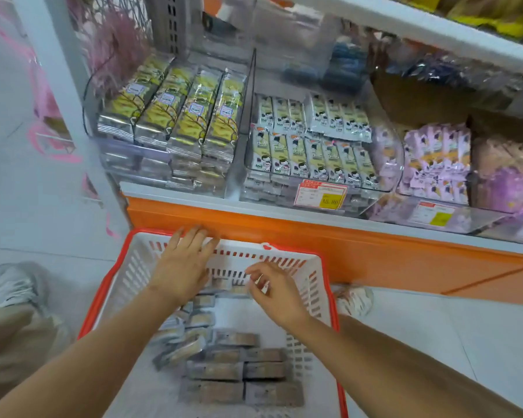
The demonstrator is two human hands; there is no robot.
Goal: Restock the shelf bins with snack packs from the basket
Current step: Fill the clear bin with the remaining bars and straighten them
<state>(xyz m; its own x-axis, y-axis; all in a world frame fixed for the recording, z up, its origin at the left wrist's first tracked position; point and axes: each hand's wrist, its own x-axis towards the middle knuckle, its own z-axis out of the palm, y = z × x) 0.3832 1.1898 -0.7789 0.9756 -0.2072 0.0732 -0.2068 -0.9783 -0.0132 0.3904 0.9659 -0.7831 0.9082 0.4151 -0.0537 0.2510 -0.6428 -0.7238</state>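
A white basket with a red rim (314, 267) stands on the floor below the shelf. Several grey-brown snack packs (239, 366) lie in it, stacked near me and loose toward the far side. My left hand (181, 263) hovers flat, fingers straight, over the basket's far side and holds nothing. My right hand (272, 289) hangs beside it with loosely curled fingers, also holding nothing that I can see. On the shelf above, a clear bin holds yellow-and-silver packs (175, 116), and the bin to its right holds white-and-green packs (311, 146).
Purple packs (438, 158) fill a bin further right. Price tags (320, 193) hang on the bin fronts. An orange panel (375, 254) runs under the shelf. My shoe (12, 285) and trouser leg are at the left, on a pale tiled floor.
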